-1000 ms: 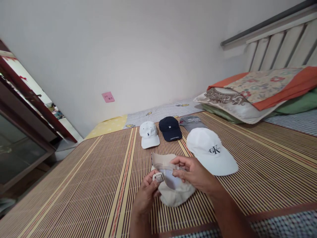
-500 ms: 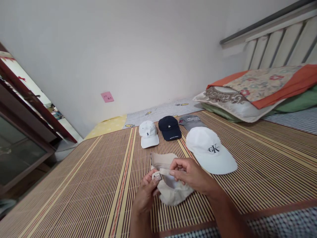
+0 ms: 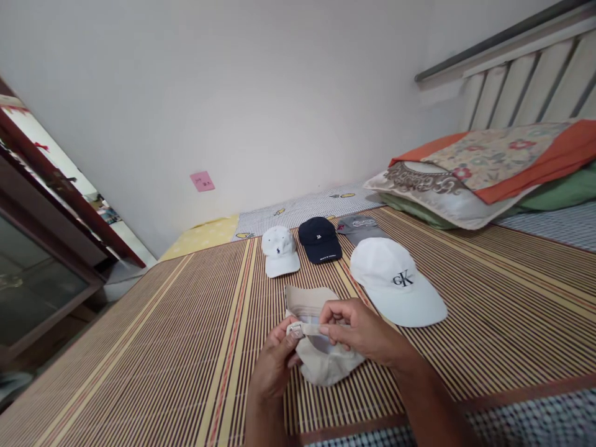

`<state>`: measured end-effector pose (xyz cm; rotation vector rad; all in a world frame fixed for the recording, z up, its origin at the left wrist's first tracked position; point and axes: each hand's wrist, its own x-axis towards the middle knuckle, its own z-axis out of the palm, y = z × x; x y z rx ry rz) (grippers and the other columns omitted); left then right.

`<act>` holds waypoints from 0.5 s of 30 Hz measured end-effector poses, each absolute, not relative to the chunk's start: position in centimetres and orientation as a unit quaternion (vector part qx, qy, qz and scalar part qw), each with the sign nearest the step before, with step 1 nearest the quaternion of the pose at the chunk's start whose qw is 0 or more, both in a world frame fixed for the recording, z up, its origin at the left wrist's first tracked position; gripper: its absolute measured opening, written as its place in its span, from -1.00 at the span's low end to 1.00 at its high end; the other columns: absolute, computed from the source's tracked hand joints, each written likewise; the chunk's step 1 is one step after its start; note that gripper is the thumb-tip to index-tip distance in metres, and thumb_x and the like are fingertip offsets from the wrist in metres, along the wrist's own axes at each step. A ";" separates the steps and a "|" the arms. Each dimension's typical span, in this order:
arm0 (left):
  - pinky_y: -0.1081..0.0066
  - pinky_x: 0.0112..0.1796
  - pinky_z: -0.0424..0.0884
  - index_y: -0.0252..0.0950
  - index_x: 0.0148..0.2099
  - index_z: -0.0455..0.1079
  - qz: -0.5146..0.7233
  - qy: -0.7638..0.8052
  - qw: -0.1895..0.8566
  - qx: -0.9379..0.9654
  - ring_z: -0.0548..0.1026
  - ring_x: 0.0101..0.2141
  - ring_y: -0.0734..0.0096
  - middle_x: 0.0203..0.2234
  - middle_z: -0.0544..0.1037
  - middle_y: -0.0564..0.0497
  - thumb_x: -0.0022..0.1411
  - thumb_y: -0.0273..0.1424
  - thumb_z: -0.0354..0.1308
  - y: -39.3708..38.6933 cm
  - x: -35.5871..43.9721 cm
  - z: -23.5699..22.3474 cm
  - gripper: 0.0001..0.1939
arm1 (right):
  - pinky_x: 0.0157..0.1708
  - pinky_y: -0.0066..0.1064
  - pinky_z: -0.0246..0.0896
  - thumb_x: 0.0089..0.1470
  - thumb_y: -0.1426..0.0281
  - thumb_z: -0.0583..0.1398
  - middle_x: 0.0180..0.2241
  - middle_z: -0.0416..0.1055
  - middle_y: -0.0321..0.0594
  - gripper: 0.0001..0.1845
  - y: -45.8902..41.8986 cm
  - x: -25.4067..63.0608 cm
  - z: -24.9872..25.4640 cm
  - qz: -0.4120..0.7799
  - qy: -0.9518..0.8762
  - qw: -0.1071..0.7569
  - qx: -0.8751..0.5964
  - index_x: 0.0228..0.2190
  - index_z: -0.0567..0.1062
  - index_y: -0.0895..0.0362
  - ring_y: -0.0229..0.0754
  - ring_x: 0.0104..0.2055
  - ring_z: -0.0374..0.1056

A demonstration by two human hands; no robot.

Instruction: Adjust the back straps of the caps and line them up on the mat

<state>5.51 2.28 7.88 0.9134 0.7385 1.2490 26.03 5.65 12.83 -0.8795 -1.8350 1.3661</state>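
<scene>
A beige cap (image 3: 321,360) lies upside down on the striped bamboo mat (image 3: 162,347) right in front of me. My left hand (image 3: 274,363) pinches the buckle end of its back strap. My right hand (image 3: 358,329) pinches the strap beside it, fingers closed on the band. Beyond the beige cap lie a white cap with black letters (image 3: 395,282), a small white cap (image 3: 279,250), a navy cap (image 3: 320,239) and a grey cap (image 3: 359,227).
Pillows and folded bedding (image 3: 484,171) are stacked at the right against a slatted headboard (image 3: 521,81). A white wall with a pink note (image 3: 202,181) runs behind the mat. A dark wooden cabinet with glass (image 3: 37,261) stands at the left.
My right hand has drawn the strap toward the buckle, so the two hands are closer together and the back opening of the beige cap is narrower.
</scene>
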 end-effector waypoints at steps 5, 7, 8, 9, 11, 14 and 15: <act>0.61 -0.65 -0.08 -0.32 -0.34 0.41 0.551 0.317 0.659 0.402 -0.04 -0.63 0.69 -0.59 0.28 0.20 0.05 -0.17 0.51 2.2 5.5 7.9 -0.60 | -0.53 -0.51 0.08 0.07 0.47 0.23 -0.52 0.39 -0.39 -0.91 5.5 26.2 13.4 0.503 -0.724 0.315 -0.351 -0.47 0.50 0.13 -0.36 -0.55 0.23; 0.61 -0.65 -0.08 -0.32 -0.34 0.41 0.550 0.321 0.659 0.401 -0.04 -0.63 0.69 -0.59 0.28 0.20 0.06 -0.17 0.50 2.1 5.5 7.9 -0.60 | -0.51 -0.50 0.09 0.07 0.48 0.23 -0.51 0.38 -0.39 -0.91 5.5 26.2 13.4 0.494 -0.729 0.315 -0.353 -0.47 0.50 0.13 -0.35 -0.53 0.23; 0.61 -0.65 -0.08 -0.32 -0.35 0.41 0.548 0.323 0.659 0.401 -0.04 -0.63 0.69 -0.60 0.28 0.20 0.07 -0.17 0.49 2.1 5.5 7.8 -0.60 | -0.49 -0.49 0.10 0.07 0.48 0.23 -0.51 0.38 -0.38 -0.91 5.5 26.2 13.4 0.490 -0.730 0.318 -0.354 -0.47 0.51 0.13 -0.34 -0.52 0.23; 0.61 -0.64 -0.07 -0.32 -0.35 0.40 0.545 0.326 0.659 0.402 -0.03 -0.63 0.68 -0.60 0.27 0.21 0.08 -0.16 0.48 2.1 5.5 7.8 -0.61 | -0.48 -0.49 0.10 0.08 0.48 0.23 -0.50 0.38 -0.38 -0.90 5.5 26.2 13.4 0.485 -0.731 0.322 -0.355 -0.47 0.51 0.13 -0.33 -0.51 0.24; 0.62 -0.63 -0.06 -0.32 -0.35 0.40 0.543 0.328 0.658 0.405 0.00 -0.62 0.67 -0.61 0.26 0.20 0.11 -0.16 0.46 2.1 5.4 7.6 -0.62 | -0.45 -0.47 0.10 0.08 0.48 0.23 -0.51 0.39 -0.37 -0.90 5.5 26.1 13.3 0.476 -0.733 0.331 -0.356 -0.47 0.50 0.13 -0.31 -0.49 0.24; 0.61 -0.64 -0.08 -0.32 -0.35 0.40 0.547 0.326 0.652 0.413 0.00 -0.62 0.67 -0.60 0.28 0.19 0.13 -0.17 0.45 2.3 5.5 7.3 -0.63 | -0.43 -0.46 0.11 0.12 0.41 0.25 -0.50 0.41 -0.35 -0.88 5.6 25.9 13.1 0.482 -0.735 0.337 -0.338 -0.46 0.51 0.14 -0.28 -0.46 0.27; 0.60 -0.64 -0.09 -0.32 -0.35 0.41 0.548 0.325 0.650 0.414 -0.01 -0.62 0.67 -0.60 0.28 0.19 0.14 -0.17 0.44 2.3 5.5 7.2 -0.64 | -0.43 -0.45 0.12 0.14 0.38 0.24 -0.51 0.42 -0.34 -0.87 5.6 25.8 13.0 0.487 -0.736 0.336 -0.328 -0.45 0.52 0.14 -0.27 -0.45 0.28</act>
